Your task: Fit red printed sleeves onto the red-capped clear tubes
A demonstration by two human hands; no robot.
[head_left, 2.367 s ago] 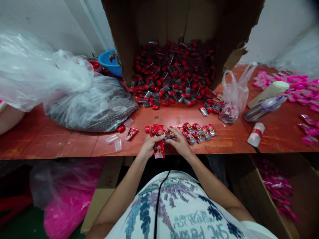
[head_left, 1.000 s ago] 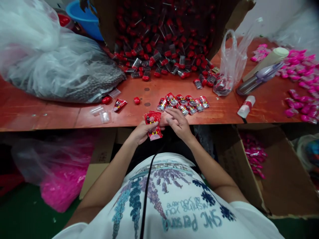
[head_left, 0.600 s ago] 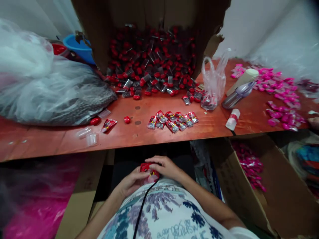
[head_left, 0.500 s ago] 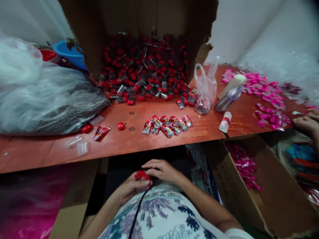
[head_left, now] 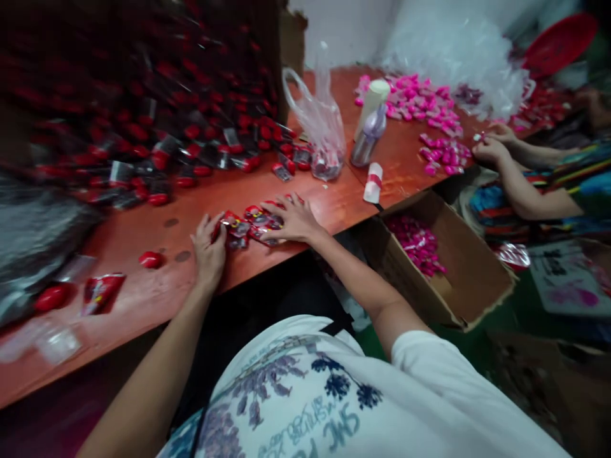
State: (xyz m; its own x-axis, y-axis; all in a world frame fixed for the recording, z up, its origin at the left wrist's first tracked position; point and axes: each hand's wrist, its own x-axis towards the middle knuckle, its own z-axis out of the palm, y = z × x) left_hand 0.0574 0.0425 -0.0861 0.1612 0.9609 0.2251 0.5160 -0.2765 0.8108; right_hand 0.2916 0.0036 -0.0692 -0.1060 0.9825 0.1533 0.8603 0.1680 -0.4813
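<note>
Head view: A person's two bare hands frame a cluster of red packets point(head_left: 256, 214) near the front edge of an orange-red table point(head_left: 329, 203).
Left hand point(head_left: 210, 251): Curved against the packets' left end, thumb and fingertips touching, much as a side wall might; blur makes it hard to say whether any packet is pinched.
Right hand point(head_left: 294, 221): Palm down, fingers spread over the right end, apart from the left hand, a posture that seems suited to steadying several packets at once rather than gripping one.
Packets' place: Between the hands and partly beneath the right one, presumably there for easy reach.
Packets' look: Small, flat and glossy, red with black and yellow print and greyish contents; some overlap, lying at a slant.
Loose pieces: Toward the left, a red cap point(head_left: 151, 259) and a red wrapper point(head_left: 102, 292) lie apart from the cluster, perhaps to avoid mixing.
Far left: A heap of red-capped pieces point(head_left: 162, 149), seemingly a handy stock; a clear carrier bag point(head_left: 324, 133) sits to its right.
Right side: A bottle point(head_left: 365, 140) and a red-banded white roll point(head_left: 373, 184), likely placed clear of the hands.
Far right: A co-worker's hands point(head_left: 491, 149), beside pink pieces point(head_left: 443, 154).
</note>
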